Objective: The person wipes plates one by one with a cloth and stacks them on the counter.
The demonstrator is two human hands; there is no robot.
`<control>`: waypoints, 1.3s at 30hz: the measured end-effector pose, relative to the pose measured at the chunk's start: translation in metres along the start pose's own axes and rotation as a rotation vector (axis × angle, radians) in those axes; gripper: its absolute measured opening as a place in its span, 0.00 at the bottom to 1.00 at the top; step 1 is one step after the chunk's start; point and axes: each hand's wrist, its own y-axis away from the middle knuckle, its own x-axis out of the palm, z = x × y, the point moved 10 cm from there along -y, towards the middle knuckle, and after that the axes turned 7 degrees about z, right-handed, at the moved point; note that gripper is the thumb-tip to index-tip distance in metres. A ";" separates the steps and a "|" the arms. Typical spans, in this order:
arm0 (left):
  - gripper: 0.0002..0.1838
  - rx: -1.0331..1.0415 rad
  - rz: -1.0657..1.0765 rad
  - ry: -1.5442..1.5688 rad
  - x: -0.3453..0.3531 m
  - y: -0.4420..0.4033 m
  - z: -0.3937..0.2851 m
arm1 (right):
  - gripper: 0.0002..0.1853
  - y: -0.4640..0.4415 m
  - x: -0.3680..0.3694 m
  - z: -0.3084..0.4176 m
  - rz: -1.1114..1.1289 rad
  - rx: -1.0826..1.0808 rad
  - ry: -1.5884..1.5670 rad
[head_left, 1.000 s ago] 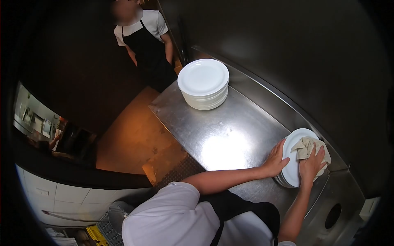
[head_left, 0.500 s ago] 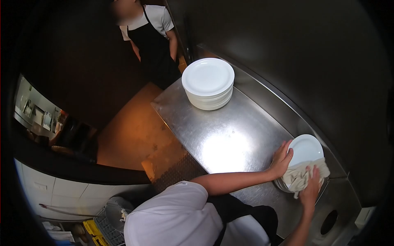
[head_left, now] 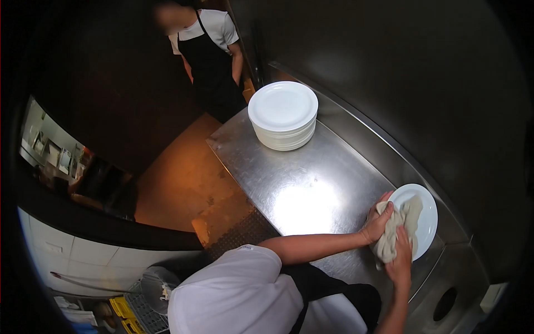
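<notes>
At the right of the counter a white plate [head_left: 425, 222] is tilted toward me, with a beige cloth [head_left: 389, 242] draped over its left part. My left hand [head_left: 378, 222] closes round the plate's left edge, its thumb over a fold of the cloth. My right hand [head_left: 401, 261] presses the bunched cloth against the lower left of the plate, fingers curled on the fabric. Whether other plates lie beneath this one is hidden.
A tall stack of white plates [head_left: 283, 108] stands on the steel counter [head_left: 256, 161] toward its far end. Beyond it is a person [head_left: 211, 61] in a black apron. A round dark hole [head_left: 445, 304] opens at the lower right. Grey and yellow crates [head_left: 142, 306] sit low at the left.
My right hand and the cloth have moved left across the plate, baring its right side. My left thumb now lies over the cloth. The person at the back has barely shifted.
</notes>
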 end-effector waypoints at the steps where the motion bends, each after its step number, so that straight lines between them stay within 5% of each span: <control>1: 0.33 0.014 -0.014 -0.094 -0.002 0.000 -0.005 | 0.33 0.011 -0.001 0.000 0.081 0.039 0.018; 4: 0.33 0.040 -0.075 -0.332 -0.004 0.003 -0.017 | 0.34 0.025 -0.031 -0.056 -0.017 0.304 0.241; 7: 0.34 0.024 -0.068 -0.229 0.000 0.003 -0.023 | 0.34 -0.018 -0.054 -0.077 -0.207 0.322 0.410; 10: 0.34 0.009 -0.048 -0.150 0.002 0.002 -0.020 | 0.33 -0.065 -0.044 -0.064 -0.296 0.323 0.253; 13: 0.34 -0.109 0.118 0.182 0.009 -0.004 0.015 | 0.30 -0.068 -0.015 -0.008 -0.251 0.078 0.098; 16: 0.35 -0.061 0.047 0.390 0.009 -0.004 0.012 | 0.28 -0.013 0.005 0.015 -0.140 -0.047 0.063; 20: 0.28 -0.134 0.090 0.009 0.003 -0.029 0.000 | 0.34 0.054 -0.011 -0.041 -0.268 0.186 0.269; 23: 0.26 -0.305 0.069 -0.372 0.017 -0.026 -0.046 | 0.40 0.062 -0.041 -0.114 -0.531 0.409 0.120; 29: 0.24 0.096 -0.048 -0.941 0.023 -0.029 -0.049 | 0.39 0.058 -0.045 -0.146 -0.592 0.351 -0.350; 32: 0.23 0.327 0.005 -0.804 0.047 -0.022 -0.091 | 0.37 0.070 -0.059 -0.146 -0.824 0.225 -0.543; 36: 0.17 0.164 0.023 -0.761 0.046 -0.029 -0.119 | 0.29 0.097 -0.101 -0.105 -1.089 0.087 -0.679; 39: 0.21 0.098 -0.150 -0.672 0.013 -0.043 -0.132 | 0.26 0.100 -0.116 -0.036 -0.968 -0.077 -0.545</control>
